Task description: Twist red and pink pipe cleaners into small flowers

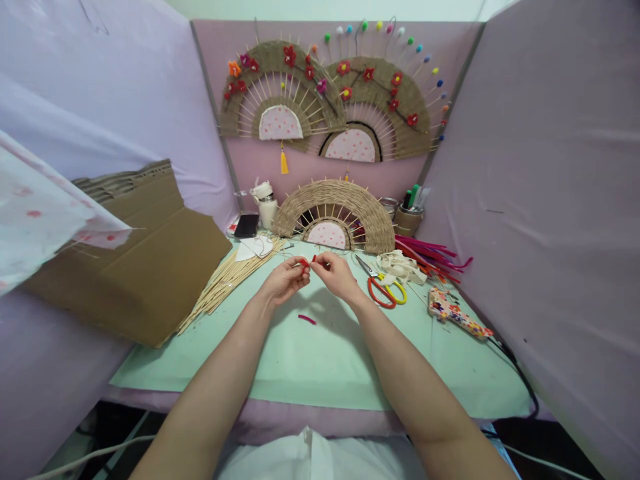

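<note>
Above the middle of the table, my left hand (pixel 287 280) is closed with its fingertips pinching a small bent piece of red pipe cleaner (pixel 305 263). My right hand (pixel 337 275) meets it from the right, thumb and fingers pinched on the red piece too; a bit of red shows above its fingertips. How the piece is shaped between the fingers is too small to make out. A short magenta pipe cleaner piece (pixel 307 319) lies on the table just below the hands. Behind them stands a half-round, twine-wrapped fan (pixel 340 193) with a dotted white centre.
Scissors (pixel 383 291) with red and yellow handles lie right of my hands, near a floral glue gun (pixel 457 313) and pipe cleaners (pixel 435 257). Left are thin sticks (pixel 225 277) and a cardboard sheet (pixel 135 260). A bottle (pixel 267 205) stands behind; decorated fans (pixel 383 80) hang above.
</note>
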`<state>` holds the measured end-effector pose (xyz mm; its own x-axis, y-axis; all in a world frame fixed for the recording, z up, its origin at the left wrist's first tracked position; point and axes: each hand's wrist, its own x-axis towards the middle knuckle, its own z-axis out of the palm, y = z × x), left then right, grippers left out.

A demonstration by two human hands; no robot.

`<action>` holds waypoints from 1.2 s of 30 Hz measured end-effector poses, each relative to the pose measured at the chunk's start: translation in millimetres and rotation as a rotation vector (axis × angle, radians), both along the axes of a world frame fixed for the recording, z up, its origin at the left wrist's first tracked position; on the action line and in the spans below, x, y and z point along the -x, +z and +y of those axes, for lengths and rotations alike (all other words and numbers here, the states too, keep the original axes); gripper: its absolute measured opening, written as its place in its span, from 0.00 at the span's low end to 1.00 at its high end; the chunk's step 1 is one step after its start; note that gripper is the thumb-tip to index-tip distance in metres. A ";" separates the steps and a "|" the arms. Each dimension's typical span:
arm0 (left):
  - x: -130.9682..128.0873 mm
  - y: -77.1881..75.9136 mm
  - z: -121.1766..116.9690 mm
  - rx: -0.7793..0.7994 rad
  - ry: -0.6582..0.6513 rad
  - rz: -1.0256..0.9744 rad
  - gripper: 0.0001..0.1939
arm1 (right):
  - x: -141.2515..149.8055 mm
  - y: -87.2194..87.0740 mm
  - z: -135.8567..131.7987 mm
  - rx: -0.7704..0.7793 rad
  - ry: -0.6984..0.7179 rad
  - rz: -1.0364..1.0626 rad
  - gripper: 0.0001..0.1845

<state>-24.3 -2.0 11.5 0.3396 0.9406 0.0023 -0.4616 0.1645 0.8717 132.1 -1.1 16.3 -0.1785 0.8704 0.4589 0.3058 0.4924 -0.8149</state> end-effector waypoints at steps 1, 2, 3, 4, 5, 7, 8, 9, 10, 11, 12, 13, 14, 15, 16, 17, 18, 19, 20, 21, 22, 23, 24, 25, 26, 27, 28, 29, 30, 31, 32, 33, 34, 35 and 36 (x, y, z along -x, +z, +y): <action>-0.4 -0.3 -0.2 -0.114 0.033 0.111 0.05 | -1.1 -1.0 1.2 0.161 0.045 0.060 0.11; -0.6 -0.6 -0.5 -0.241 0.067 0.230 0.03 | -2.7 -2.1 2.6 0.329 0.110 0.126 0.11; -0.5 -0.9 -1.0 -0.373 0.095 0.351 0.02 | -4.7 -3.3 4.0 0.495 0.192 0.193 0.11; -0.4 -1.2 -1.6 -0.500 0.118 0.463 0.02 | -6.9 -4.6 5.5 0.650 0.280 0.263 0.10; -0.3 -1.6 -2.2 -0.611 0.138 0.560 0.04 | -8.8 -5.8 6.8 0.784 0.364 0.324 0.08; -0.9 -2.5 -2.9 -0.738 0.186 0.670 0.05 | -11.6 -7.6 8.8 0.956 0.471 0.414 0.08; -1.8 -3.0 -2.8 -0.741 0.208 0.681 0.05 | -12.3 -7.9 9.3 0.982 0.489 0.441 0.09; -2.9 -3.5 -2.5 -0.698 0.237 0.658 0.04 | -12.6 -7.7 9.5 0.967 0.483 0.455 0.10; -4.0 -3.9 -1.8 -0.617 0.258 0.602 0.03 | -12.7 -6.9 9.4 0.914 0.452 0.450 0.11; -5.0 -4.1 -1.0 -0.504 0.264 0.515 0.02 | -12.8 -5.6 9.1 0.824 0.398 0.421 0.13; -5.5 -4.0 0.0 -0.373 0.250 0.404 0.02 | -13.0 -3.9 8.6 0.702 0.318 0.372 0.14; -5.4 -3.7 0.9 -0.234 0.211 0.286 0.03 | -13.3 -2.0 7.9 0.552 0.219 0.309 0.16; -4.6 -3.2 1.7 -0.096 0.155 0.169 0.04 | -13.8 0.0 7.1 0.380 0.118 0.232 0.17; -3.2 -2.4 2.3 0.030 0.096 0.059 0.05 | -14.3 1.6 6.1 0.197 0.036 0.143 0.17; -1.3 -1.6 2.8 0.138 0.039 -0.038 0.06 | -14.8 2.8 5.1 0.016 -0.017 0.046 0.17; 0.7 -0.9 3.1 0.227 -0.007 -0.122 0.06 | -15.0 3.4 4.0 -0.147 -0.037 -0.056 0.18; 2.7 -0.2 3.3 0.295 -0.037 -0.193 0.07 | -14.9 3.3 2.9 -0.281 -0.033 -0.156 0.19; 4.4 0.2 3.6 0.346 -0.057 -0.251 0.08 | -14.3 2.6 1.9 -0.380 -0.018 -0.247 0.20; 5.8 0.5 3.8 0.384 -0.073 -0.293 0.08 | -13.3 1.4 1.1 -0.445 -0.012 -0.317 0.20; 6.7 0.5 4.0 0.412 -0.085 -0.318 0.09 | -12.0 -0.2 0.7 -0.484 -0.021 -0.360 0.19; 7.2 0.5 4.2 0.434 -0.093 -0.331 0.09 | -10.6 -1.8 0.5 -0.503 -0.036 -0.384 0.18; 7.3 0.4 4.3 0.448 -0.096 -0.335 0.09 | -9.2 -3.3 0.7 -0.512 -0.050 -0.397 0.15; 7.2 0.4 4.4 0.456 -0.096 -0.333 0.09 | -8.2 -4.4 1.0 -0.515 -0.059 -0.404 0.13; 7.0 0.4 4.2 0.460 -0.093 -0.326 0.09 | -7.4 -5.2 1.4 -0.516 -0.061 -0.410 0.11; 6.6 0.6 4.0 0.461 -0.089 -0.318 0.08 | -7.1 -5.5 1.8 -0.516 -0.057 -0.418 0.10; 6.1 0.9 3.5 0.459 -0.085 -0.308 0.08 | -7.0 -5.4 2.2 -0.515 -0.052 -0.427 0.09; 5.6 1.2 3.0 0.456 -0.083 -0.297 0.08 | -7.1 -5.0 2.3 -0.513 -0.047 -0.435 0.09; 5.0 1.6 2.3 0.450 -0.083 -0.285 0.07 | -7.3 -4.4 2.2 -0.510 -0.046 -0.442 0.09; 4.5 1.9 1.6 0.439 -0.081 -0.272 0.07 | -7.4 -3.7 2.0 -0.504 -0.046 -0.446 0.09; 3.9 2.1 1.0 0.420 -0.077 -0.259 0.07 | -7.1 -3.3 1.8 -0.495 -0.047 -0.443 0.09; 3.2 2.1 0.4 0.394 -0.071 -0.243 0.07 | -6.4 -3.1 1.5 -0.480 -0.046 -0.428 0.09; 2.5 1.8 0.1 0.362 -0.061 -0.224 0.06 | -5.2 -3.3 1.3 -0.457 -0.044 -0.398 0.09; 1.7 1.2 0.0 0.326 -0.049 -0.200 0.06 | -3.5 -4.0 1.2 -0.418 -0.043 -0.350 0.09; 0.7 0.4 0.2 0.285 -0.037 -0.170 0.06 | -1.4 -4.9 1.5 -0.358 -0.040 -0.283 0.09; -0.4 -0.7 0.5 0.243 -0.024 -0.134 0.06 | 0.8 -6.1 1.9 -0.274 -0.035 -0.202 0.09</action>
<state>-23.9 -1.6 10.9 0.3737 0.9108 -0.1756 -0.5633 0.3733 0.7371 131.3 0.8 10.2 -0.2617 0.7267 0.6351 0.4686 0.6710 -0.5747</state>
